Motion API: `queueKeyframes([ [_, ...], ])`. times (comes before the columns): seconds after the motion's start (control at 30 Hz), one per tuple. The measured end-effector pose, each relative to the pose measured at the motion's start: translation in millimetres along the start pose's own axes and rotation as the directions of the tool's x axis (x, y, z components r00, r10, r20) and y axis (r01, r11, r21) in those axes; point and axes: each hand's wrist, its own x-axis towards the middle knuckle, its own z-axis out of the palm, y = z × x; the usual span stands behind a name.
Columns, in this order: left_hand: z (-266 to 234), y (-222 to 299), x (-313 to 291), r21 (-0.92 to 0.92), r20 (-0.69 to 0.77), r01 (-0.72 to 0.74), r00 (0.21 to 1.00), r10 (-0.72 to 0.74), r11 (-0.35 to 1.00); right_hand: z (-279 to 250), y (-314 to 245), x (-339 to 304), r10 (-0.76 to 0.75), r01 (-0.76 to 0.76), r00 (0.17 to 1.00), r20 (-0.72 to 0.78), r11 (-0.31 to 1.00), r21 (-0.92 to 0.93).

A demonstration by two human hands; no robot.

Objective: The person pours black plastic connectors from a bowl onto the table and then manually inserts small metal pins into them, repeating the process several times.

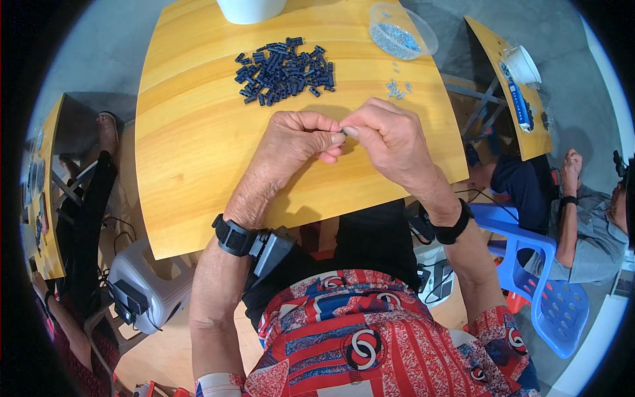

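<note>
Over the near part of the wooden table (198, 192), my two hands meet fingertip to fingertip. My left hand (296, 140) is closed in a pinch on a small dark piece (342, 132), nearly all of it covered by the fingers. Thumb and forefinger of my right hand (387, 135) press together against the same spot; what they hold is too small and hidden to name. Beyond my left hand lies a heap of small black plastic parts (284, 71). Several tiny clear or silvery pieces (397, 89) are scattered beyond my right hand.
A clear round tub (423, 46) with many tiny pale-blue pieces stands at the far right of the table. At the far edge is a white container (251, 8). People sit at other tables on both sides, with a blue plastic chair (546, 291) at right.
</note>
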Motion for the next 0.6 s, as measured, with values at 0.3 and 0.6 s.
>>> queueKeyframes([
  [0.3, -0.2, -2.0, 1.0, -0.037, -0.006, -0.015, 1.000, 0.015, 0.999, 4.8, -2.3, -11.8, 0.401, -0.334, 0.915, -0.043, 0.815, 0.474],
  [0.6, 0.5, -3.2, 1.9, -0.083, -0.017, -0.011, 1.000, 0.009, 0.997, 7.1, -5.7, -20.7, 0.233, -0.194, 0.959, -0.161, 0.955, 0.225],
])
